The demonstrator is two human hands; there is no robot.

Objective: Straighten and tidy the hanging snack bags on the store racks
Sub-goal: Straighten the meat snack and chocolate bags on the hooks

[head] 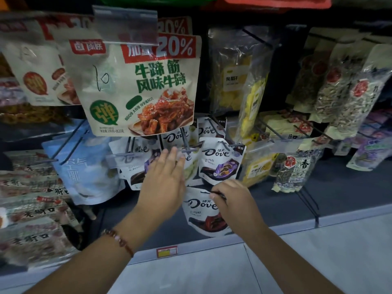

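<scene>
A beaded bracelet (pixel 119 240) sits on the wrist at seven o'clock. Just right of it, at six o'clock, a red-and-yellow price tag (pixel 166 251) is fixed to the grey shelf edge (pixel 275 229). Pale floor (pixel 212 272) fills the bottom. Up at twelve o'clock, a clear plastic label holder (pixel 126 27) hangs, blurred.

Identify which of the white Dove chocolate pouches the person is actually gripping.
The lowest white Dove chocolate pouch, with dark chocolate pictured: the right hand pinches its top edge. The others hang higher on hooks.
</scene>
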